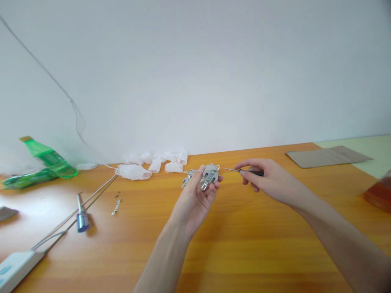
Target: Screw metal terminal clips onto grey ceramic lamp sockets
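Observation:
Above the middle of the wooden table, my left hand [195, 199] is closed around a flat grey-and-silver metal part [209, 176] with small tabs and loops at its edges. The thumb lies across it, so its middle is hidden. To the right, my right hand [265, 175] pinches the black handle of a thin screwdriver [255, 173]. Its slim shaft points left at the metal part, and a small gap separates tip and part. A small silver metal strip [116, 206] lies on the table to the left, with tiny dark bits just behind it.
A blue-handled tool [82, 221] lies beside cables and a white power strip [23, 266] at left. Green bottles [50, 156] and white foam netting [134, 171] are near the wall. A grey-brown cardboard sheet [326, 157] lies at back right; a reddish-brown object [380, 193] is at the right edge.

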Available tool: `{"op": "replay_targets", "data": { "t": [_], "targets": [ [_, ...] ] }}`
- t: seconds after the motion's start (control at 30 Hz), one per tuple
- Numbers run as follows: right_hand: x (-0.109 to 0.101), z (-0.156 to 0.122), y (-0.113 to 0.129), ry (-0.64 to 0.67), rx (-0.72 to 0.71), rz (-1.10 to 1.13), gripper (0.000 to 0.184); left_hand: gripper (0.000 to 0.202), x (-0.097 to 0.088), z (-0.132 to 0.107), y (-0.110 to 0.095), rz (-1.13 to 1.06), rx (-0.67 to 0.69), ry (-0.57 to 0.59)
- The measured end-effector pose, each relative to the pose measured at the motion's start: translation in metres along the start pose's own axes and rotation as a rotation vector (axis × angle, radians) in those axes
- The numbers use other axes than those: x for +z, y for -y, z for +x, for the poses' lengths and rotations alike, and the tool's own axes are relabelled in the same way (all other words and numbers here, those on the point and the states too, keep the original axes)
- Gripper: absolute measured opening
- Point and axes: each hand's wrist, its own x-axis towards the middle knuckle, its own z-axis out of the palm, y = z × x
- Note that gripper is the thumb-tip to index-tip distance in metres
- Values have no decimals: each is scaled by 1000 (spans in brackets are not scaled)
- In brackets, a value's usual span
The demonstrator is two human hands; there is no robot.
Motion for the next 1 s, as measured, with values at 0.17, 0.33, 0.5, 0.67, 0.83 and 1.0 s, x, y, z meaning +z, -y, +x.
{"op": "replay_targets", "data": {
  "t": [0.17, 0.33, 0.5, 0.67, 0.83, 1.0],
  "targets": [
    [-13, -1, -4, 14, 15, -47, 23, 22, -8, 2, 10, 141, 51, 9],
    [-45, 0, -12, -145, 18, -197, 18, 47, -15, 12, 30, 289, 113, -23],
    [-71, 2, -20, -250, -24, -194, 16, 60, -2, 30, 50, 648, 246, -107],
    [-82, 3, -25, -226, -45, -97, 18, 50, 8, 40, 58, 927, 396, -117],
    [-70, 3, -18, -186, -89, -78, 15, 30, -4, 34, 54, 1280, 582, -218],
    [-41, 4, -7, -51, -111, -78, 12, 34, -18, 34, 32, 1403, 714, -173]
  ]
}}
